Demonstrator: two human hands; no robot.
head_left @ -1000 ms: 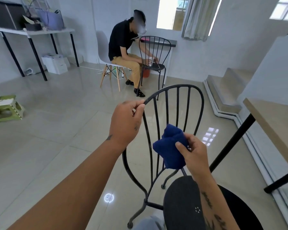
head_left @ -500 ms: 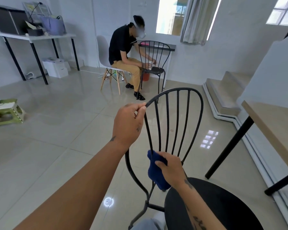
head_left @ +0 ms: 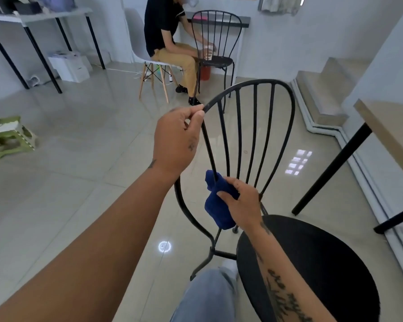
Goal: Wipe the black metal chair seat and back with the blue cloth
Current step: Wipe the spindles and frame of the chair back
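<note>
The black metal chair (head_left: 312,263) filled the centre and lower right of the frame, with its round seat at the lower right and its curved spindle back rising toward the middle. The left hand (head_left: 176,140) was clamped on the back's top rail where it curves down on the left, thumb and fingers pinching the thin bar. Lower down, the right hand (head_left: 241,205) gripped the blue cloth (head_left: 215,212) with its fingers curled round it. The cloth was pressed against the lower part of the leftmost spindle (head_left: 209,147), just above the seat's rear edge. One fold stuck up left of the spindle, and the rest hung below the hand.

A denim-clad knee (head_left: 209,296) showed at the bottom centre. At the upper centre another person (head_left: 161,31) sat on a white chair (head_left: 133,33) with wooden legs, facing a second black metal chair (head_left: 216,62). A white counter (head_left: 44,16) on black legs ran along the upper left. A green step stool (head_left: 9,135) stood on the tiled floor (head_left: 79,182) at the left edge, and a wood-topped counter (head_left: 386,126) entered from the right edge.
</note>
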